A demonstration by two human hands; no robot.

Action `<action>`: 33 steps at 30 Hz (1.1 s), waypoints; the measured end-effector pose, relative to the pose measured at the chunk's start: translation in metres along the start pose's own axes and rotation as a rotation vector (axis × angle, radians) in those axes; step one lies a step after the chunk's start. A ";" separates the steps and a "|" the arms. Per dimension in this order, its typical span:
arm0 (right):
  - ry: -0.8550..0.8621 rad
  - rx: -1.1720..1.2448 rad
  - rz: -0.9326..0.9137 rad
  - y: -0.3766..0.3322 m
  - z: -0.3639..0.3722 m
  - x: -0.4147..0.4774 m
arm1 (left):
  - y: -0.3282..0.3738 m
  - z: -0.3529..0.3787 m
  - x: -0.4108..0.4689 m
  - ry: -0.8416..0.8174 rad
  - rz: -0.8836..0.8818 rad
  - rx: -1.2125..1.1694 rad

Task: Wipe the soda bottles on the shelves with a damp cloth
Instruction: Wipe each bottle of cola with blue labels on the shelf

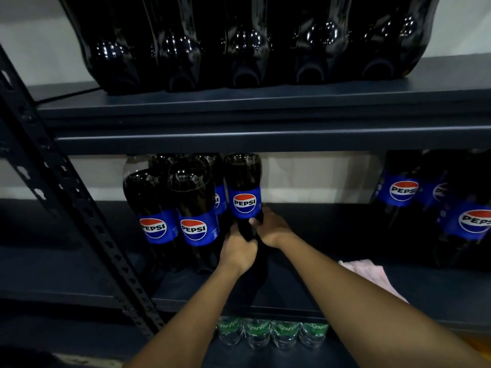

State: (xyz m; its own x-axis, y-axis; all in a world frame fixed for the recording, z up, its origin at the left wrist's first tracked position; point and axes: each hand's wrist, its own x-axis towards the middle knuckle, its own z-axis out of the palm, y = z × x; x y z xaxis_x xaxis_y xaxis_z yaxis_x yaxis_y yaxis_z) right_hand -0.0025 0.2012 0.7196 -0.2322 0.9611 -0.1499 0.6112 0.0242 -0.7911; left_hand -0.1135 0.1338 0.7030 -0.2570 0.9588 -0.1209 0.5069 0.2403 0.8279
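Both forearms (353,304) are reaching across the middle shelf (332,224); the left hand (239,252) and right hand (272,229) are together gripping the Pepsi bottle (244,203) low down, probably to shift it, while the pink cloth (372,274) is lying unused on the right

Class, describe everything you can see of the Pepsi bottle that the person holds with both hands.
The dark cola-filled clear plastic Pepsi bottle carries a blue label with a round red, white and blue logo. Its cap is hidden behind the dark shelf beam above. It is roughly upright over the dark metal middle shelf, base lost in shadow, just right of a cluster of like bottles. The left hand grips its lower body; the right hand grips it just below the label.
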 end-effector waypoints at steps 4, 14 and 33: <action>-0.008 -0.001 -0.004 0.000 -0.001 -0.001 | -0.004 0.002 0.002 0.003 0.024 0.011; -0.013 0.012 0.038 0.024 -0.027 -0.027 | 0.001 0.028 -0.006 -0.134 0.010 0.103; 0.684 0.256 0.189 0.179 -0.213 -0.074 | 0.207 0.221 0.047 -0.363 0.455 0.023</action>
State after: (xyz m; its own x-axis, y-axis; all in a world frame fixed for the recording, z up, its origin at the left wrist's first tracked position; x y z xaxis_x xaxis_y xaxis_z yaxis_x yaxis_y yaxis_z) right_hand 0.2852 0.1931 0.7152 0.4323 0.9009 0.0389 0.3798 -0.1428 -0.9140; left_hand 0.1610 0.2622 0.7473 0.2873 0.9559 0.0609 0.5192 -0.2089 0.8288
